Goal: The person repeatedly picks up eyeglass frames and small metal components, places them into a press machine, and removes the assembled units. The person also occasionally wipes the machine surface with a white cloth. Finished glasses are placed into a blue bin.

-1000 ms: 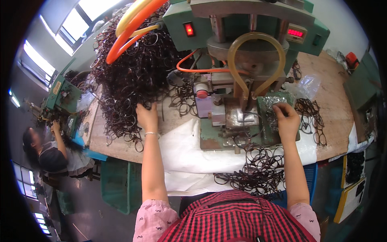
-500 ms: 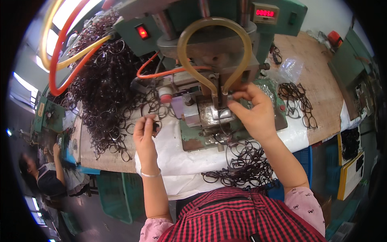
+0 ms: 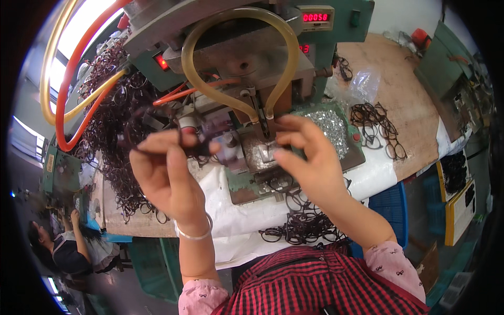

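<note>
Dark eyeglass frame (image 3: 201, 148), blurred, held in left hand (image 3: 169, 181).

A red-and-black checked apron (image 3: 310, 283) fills five o'clock. Pink bow-print sleeves (image 3: 396, 268) show at four and seven o'clock. A silvery bangle (image 3: 194, 238) rings the left wrist (image 3: 193, 224).

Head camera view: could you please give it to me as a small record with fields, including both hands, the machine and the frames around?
Left hand: holds a blurred dark frame
Right hand: fingertips near the metal block; grip unclear
Machine: green press with yellowish hose loop; silvery bits on its right side
Frames: large heap left, cluster right, pile nearest the wearer
Background: another person, far left
</note>
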